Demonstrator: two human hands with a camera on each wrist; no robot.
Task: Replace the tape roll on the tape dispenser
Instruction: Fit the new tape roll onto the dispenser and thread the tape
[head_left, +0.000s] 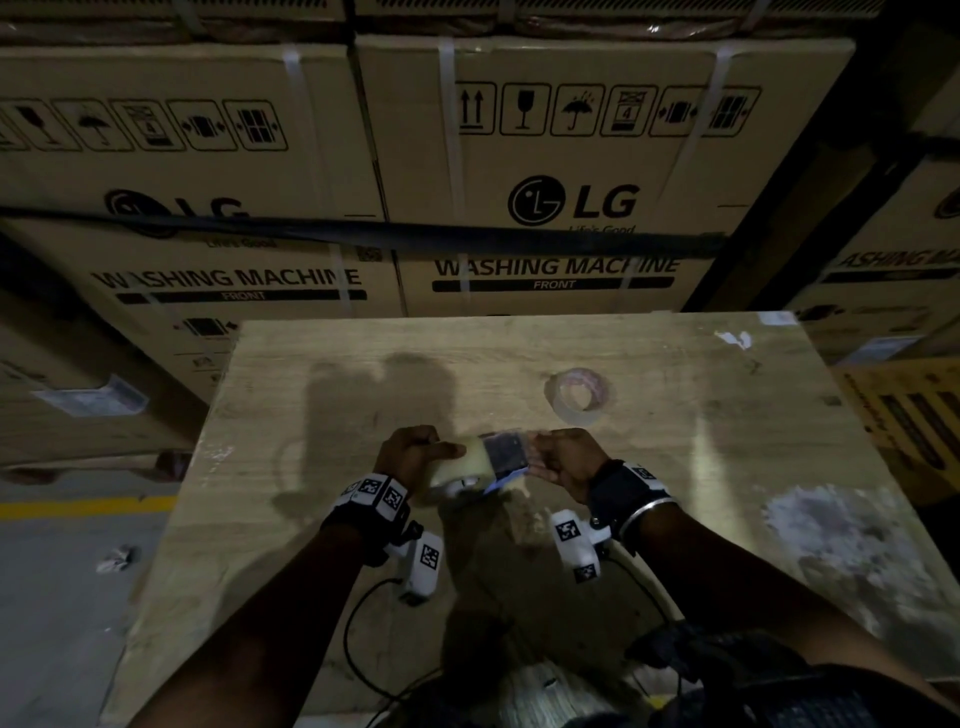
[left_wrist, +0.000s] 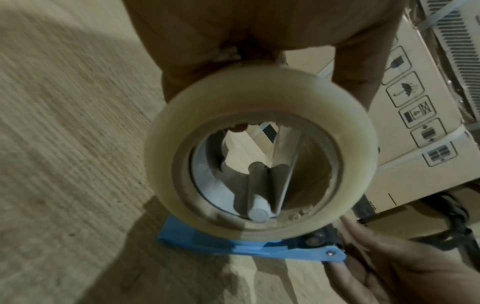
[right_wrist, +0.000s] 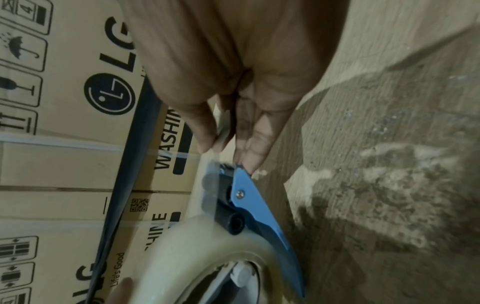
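Observation:
A full roll of clear tape (left_wrist: 166, 148) sits on the hub of a blue tape dispenser (left_wrist: 249, 246), held just above the wooden table (head_left: 322, 395). My left hand (head_left: 431, 451) grips the roll from the left, thumb and fingers curled round its rim. At the dispenser's front, by the black roller (right_wrist: 233, 224), my right hand (right_wrist: 224, 147) pinches the loose tape end (right_wrist: 221, 133) between thumb and fingers. An old, nearly used-up tape roll (head_left: 579, 395) lies flat on the table beyond my hands.
Stacked washing-machine cartons (head_left: 545, 171) stand close behind the table's far edge. A worn, patchy area (head_left: 852, 561) marks the table's right side. Cables (head_left: 363, 639) hang near the front edge. Grey floor with a yellow line (head_left: 78, 506) lies to the left.

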